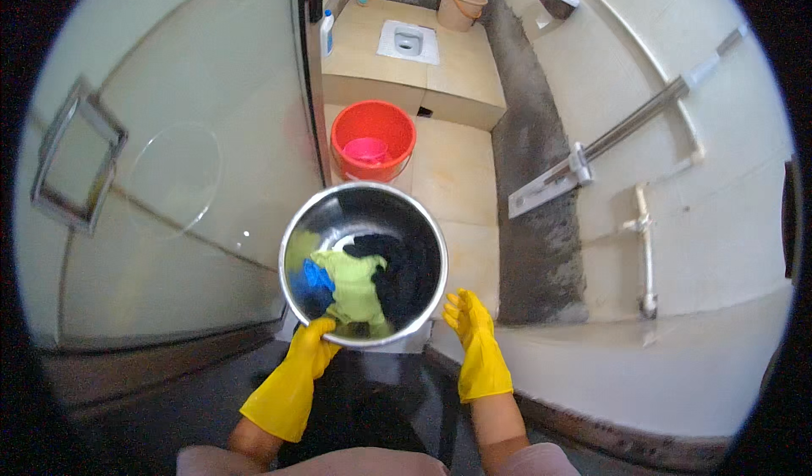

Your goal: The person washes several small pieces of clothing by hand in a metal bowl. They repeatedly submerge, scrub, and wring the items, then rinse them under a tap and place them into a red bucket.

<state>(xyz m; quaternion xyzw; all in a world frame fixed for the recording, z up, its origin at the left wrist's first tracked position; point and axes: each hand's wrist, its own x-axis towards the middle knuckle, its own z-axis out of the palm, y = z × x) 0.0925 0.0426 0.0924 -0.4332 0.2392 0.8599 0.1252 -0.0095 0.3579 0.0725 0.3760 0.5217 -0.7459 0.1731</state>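
Observation:
My left hand (311, 346), in a yellow rubber glove, grips the near left rim of a round stainless steel basin (442, 254). The basin is held up in front of me, its inside facing me. A light green cloth (355, 286), a blue piece of cloth or plastic (317, 275) and some black cloth (406, 279) lie in it. To the right of the basin is my right hand (472, 324), also in a yellow rubber glove. It holds nothing, with its fingers apart and not touching the rim.
Beyond the basin a red bucket (374, 118) with a pink mug (366, 151) stands on the tiled floor. A raised step carries a squat toilet (408, 41), a beige bucket (462, 8) and a white bottle (327, 33). A door (209, 178) is at left; pipes (646, 248) run along the right wall.

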